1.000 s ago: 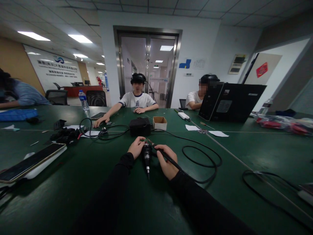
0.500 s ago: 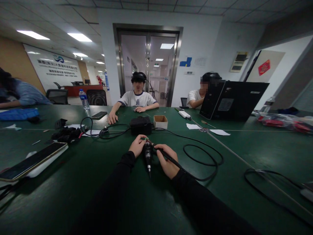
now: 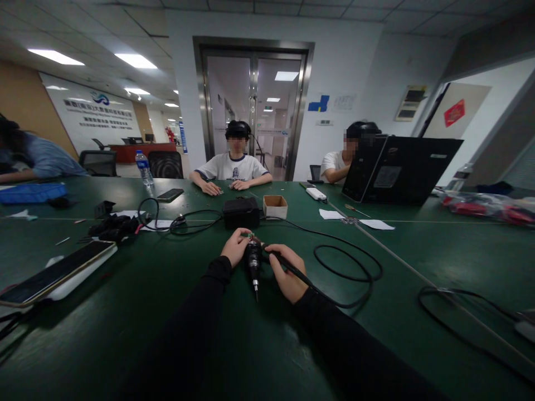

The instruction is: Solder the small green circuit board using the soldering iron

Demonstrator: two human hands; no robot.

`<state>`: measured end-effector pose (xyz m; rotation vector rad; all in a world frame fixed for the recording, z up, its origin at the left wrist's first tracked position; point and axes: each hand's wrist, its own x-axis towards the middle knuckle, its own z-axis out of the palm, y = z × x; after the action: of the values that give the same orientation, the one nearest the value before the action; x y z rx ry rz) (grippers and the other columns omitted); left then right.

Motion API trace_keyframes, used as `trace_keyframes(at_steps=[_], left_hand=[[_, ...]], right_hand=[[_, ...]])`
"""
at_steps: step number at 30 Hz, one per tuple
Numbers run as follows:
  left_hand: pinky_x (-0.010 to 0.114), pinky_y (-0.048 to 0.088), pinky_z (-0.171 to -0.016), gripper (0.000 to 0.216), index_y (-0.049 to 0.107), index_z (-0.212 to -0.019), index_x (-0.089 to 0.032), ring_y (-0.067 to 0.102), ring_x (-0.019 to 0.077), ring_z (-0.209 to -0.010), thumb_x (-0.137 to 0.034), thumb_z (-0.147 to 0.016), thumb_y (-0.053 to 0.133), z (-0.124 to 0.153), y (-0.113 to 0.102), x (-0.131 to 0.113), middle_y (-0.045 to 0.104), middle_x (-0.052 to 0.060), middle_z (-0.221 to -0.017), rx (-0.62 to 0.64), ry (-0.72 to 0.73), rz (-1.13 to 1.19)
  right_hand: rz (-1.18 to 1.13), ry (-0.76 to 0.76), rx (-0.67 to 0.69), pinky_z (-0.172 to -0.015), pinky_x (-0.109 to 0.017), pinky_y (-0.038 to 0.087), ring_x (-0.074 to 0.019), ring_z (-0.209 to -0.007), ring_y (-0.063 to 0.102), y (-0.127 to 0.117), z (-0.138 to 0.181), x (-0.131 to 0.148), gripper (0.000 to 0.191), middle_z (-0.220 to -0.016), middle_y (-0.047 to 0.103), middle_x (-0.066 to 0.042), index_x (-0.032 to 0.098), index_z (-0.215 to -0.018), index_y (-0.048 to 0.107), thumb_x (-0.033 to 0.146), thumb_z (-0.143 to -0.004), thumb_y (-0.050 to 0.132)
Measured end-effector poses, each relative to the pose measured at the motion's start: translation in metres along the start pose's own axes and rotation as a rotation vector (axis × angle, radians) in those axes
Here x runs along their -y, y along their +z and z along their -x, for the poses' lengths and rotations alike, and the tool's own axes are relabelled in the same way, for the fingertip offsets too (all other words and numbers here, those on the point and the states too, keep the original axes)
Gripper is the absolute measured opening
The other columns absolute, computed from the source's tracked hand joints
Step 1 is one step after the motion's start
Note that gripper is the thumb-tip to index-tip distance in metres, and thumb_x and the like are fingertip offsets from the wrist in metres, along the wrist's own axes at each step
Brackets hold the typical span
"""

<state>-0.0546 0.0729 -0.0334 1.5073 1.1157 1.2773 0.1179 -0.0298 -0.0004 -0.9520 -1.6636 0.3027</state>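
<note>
A black electric screwdriver [image 3: 253,264] lies between my two hands on the green table [image 3: 125,312], its metal tip pointing toward me. My right hand [image 3: 286,273] is closed around the screwdriver's cabled end, and the black cable [image 3: 346,273] runs off to the right in a loop. Just left of the tool, my left hand [image 3: 235,245] pinches a small green part [image 3: 251,236] at the tool's far end. Both sleeves are black.
A black power box [image 3: 241,214] and a small cardboard box [image 3: 275,206] stand just beyond my hands. Black parts and cables [image 3: 117,225] lie left, a flat device [image 3: 58,273] nearer left. A laptop [image 3: 397,170] stands right. Two people sit across, another at far left.
The person opposite has drawn the outstretched hand back from the cables toward their chest. My hands and the screwdriver stay almost where they were.
</note>
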Motion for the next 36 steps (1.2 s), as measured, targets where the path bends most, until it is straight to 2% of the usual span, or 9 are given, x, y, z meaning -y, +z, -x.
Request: trace_keyframes(at_steps=[9, 16, 24, 36], left_hand=[[0.032, 0.049, -0.084, 0.019, 0.054, -0.096, -0.02, 0.067, 0.017, -0.077, -0.022, -0.077, 0.056, 0.0006, 0.003, -0.0063, 0.07, 0.001, -0.077, -0.004, -0.039, 0.058], [0.031, 0.049, -0.084, 0.019, 0.056, -0.097, -0.02, 0.067, 0.0167, -0.078, -0.018, -0.079, 0.053, 0.0004, 0.0021, -0.0046, 0.069, 0.001, -0.079, -0.006, -0.007, 0.035], [0.034, 0.049, -0.088, 0.018, 0.056, -0.1, -0.021, 0.068, 0.0175, -0.082, -0.021, -0.082, 0.053, -0.0016, 0.0001, 0.0028, 0.071, 0.002, -0.084, 0.004, 0.009, 0.011], [0.034, 0.048, -0.088, 0.017, 0.055, -0.095, -0.02, 0.067, 0.0181, -0.081, -0.023, -0.078, 0.058, 0.0003, 0.0025, -0.0046, 0.07, 0.002, -0.079, 0.003, 0.0, 0.067]], right_hand=[[-0.009, -0.002, -0.002, -0.082, -0.032, 0.051, -0.0201, -0.088, 0.066, -0.0004, 0.0001, 0.0012, 0.016, -0.093, 0.071, -0.004, 0.022, -0.092, 0.067, 0.021, -0.086, 0.052], [-0.011, -0.007, 0.024, -0.084, -0.031, 0.05, -0.0194, -0.09, 0.066, -0.0006, 0.0008, 0.001, 0.016, -0.094, 0.07, -0.003, 0.022, -0.093, 0.067, 0.019, -0.087, 0.052], [0.023, -0.02, -0.002, -0.082, -0.031, 0.051, -0.0198, -0.088, 0.066, -0.0018, 0.0001, 0.0056, 0.016, -0.092, 0.071, -0.004, 0.022, -0.092, 0.067, 0.019, -0.086, 0.052], [0.017, 0.025, -0.025, -0.082, -0.032, 0.051, -0.0196, -0.086, 0.066, -0.0021, -0.0002, 0.0022, 0.016, -0.091, 0.071, -0.005, 0.02, -0.09, 0.067, 0.021, -0.085, 0.052]])
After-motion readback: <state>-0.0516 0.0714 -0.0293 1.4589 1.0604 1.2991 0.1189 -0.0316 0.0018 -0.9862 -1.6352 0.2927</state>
